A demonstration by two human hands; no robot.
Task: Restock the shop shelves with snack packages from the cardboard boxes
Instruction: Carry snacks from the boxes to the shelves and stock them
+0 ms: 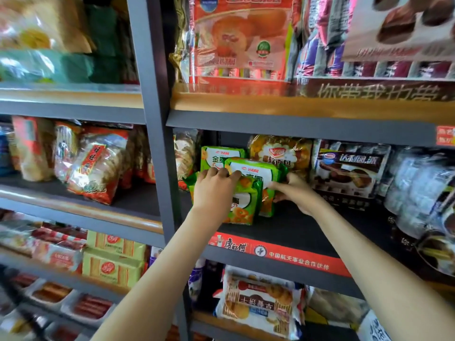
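Three green snack packages stand on the middle shelf (295, 230), one behind the other. My left hand (214, 190) grips the top of the front green package (243, 205), fingers curled over its upper edge. My right hand (293, 190) holds the right side of the second green package (258, 172), which leans behind the front one. A third green package (216, 156) stands upright at the back. No cardboard box is in view.
Dark chocolate-pie packs (349, 168) stand just right of my hands, a yellow bread pack (280, 151) behind. A grey upright post (157, 119) borders the bay on the left. Red rice-cracker bags (96, 166) fill the left bay. Bare shelf lies in front of the green packs.
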